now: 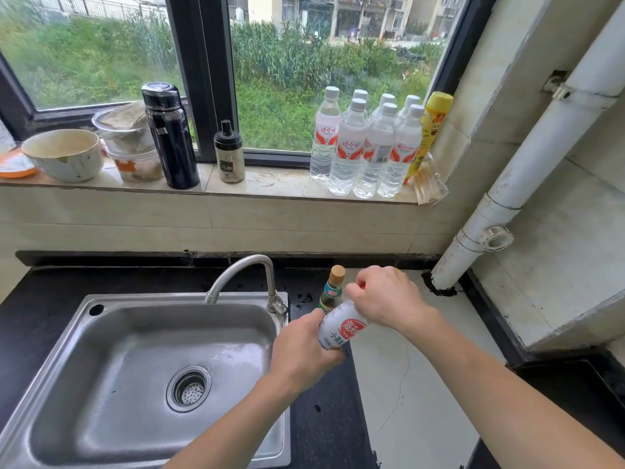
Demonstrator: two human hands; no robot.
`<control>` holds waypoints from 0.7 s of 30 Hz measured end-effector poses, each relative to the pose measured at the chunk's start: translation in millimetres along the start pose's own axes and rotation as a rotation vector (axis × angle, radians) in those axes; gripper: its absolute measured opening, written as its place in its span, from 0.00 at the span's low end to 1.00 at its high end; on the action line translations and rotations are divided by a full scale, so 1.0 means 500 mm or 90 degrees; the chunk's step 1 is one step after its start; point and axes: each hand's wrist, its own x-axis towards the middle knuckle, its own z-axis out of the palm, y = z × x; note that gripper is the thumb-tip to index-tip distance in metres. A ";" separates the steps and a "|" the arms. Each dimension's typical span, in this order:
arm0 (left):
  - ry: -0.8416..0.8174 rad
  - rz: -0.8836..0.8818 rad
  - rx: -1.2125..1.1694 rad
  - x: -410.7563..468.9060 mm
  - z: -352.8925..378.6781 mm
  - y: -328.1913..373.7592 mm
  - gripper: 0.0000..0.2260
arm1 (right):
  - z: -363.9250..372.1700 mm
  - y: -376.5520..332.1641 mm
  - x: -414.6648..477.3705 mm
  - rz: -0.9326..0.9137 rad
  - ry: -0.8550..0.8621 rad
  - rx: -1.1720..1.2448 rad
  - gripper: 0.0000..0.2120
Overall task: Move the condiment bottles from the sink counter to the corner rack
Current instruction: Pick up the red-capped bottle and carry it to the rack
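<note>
Head view is looking down on the black counter [61,289], with the steel sink [111,360] filling the seven o'clock side. On the window sill [270,184], up at one o'clock, a cluster of clear water bottles [365,147] is standing. Their red-and-white labels are reading 娃哈哈, and one is showing Wahaha in Latin script. A black flask [170,137] is standing at eleven o'clock.

At the sink's three o'clock, both hands are holding a white-labelled condiment bottle [341,328] in the air, tilted with its neck toward one o'clock. Its label is showing a round red emblem with white characters I cannot make out, and 小 beneath. The left hand [304,350] is wrapping its fingers round the lower body. The right hand [382,296] is curling over the top, a bit of red peeking out.

Just at its twelve o'clock a smaller dark bottle [333,289] with a tan cap is standing upright on the counter, its print too small to read. On the sill, a spice jar [229,154] is wearing a dark tag reading 花椒.
</note>
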 end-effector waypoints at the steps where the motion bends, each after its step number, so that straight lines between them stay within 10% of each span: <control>1: -0.013 -0.001 -0.011 -0.002 0.003 -0.001 0.12 | 0.001 0.000 0.003 0.005 -0.022 -0.014 0.12; 9: -0.297 -0.007 -0.338 0.020 -0.046 -0.024 0.09 | 0.017 0.022 -0.020 -0.341 0.136 0.273 0.17; 17: 0.001 -0.031 -0.023 0.006 -0.010 -0.017 0.14 | 0.014 0.002 0.009 -0.091 0.038 0.144 0.12; 21: -0.033 -0.028 -0.052 0.009 -0.010 -0.025 0.14 | 0.011 0.007 0.010 -0.080 -0.022 0.130 0.17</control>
